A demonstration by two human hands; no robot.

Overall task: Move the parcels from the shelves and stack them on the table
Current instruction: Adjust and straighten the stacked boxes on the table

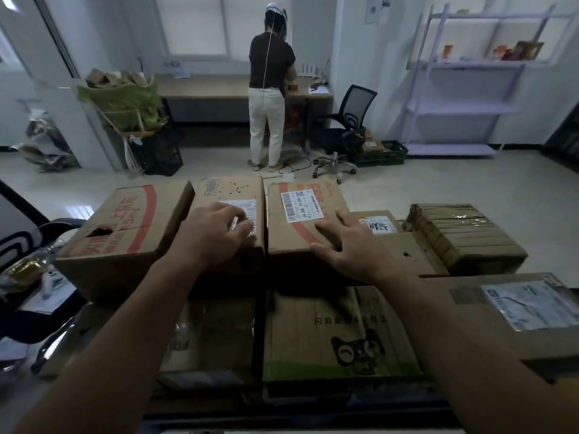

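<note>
Office stacked with deliveries: cardboard parcels (pixel 291 233) bearing printed shipping labels crowd the space in front of me, while across the pale tiled floor (pixel 438 195) a person (pixel 271 89) stands at a long desk (pixel 213 87). A black swivel chair (pixel 357 104), a white shelf rack (pixel 463 108) and a green crate (pixel 385 156) stand along the far wall.

Glossy pale floor (pixel 438 189), white walls (pixel 354 57), a blinded window (pixel 191 26); beneath it a long desk (pixel 213 88), with a black chair (pixel 354 120) beside it.
</note>
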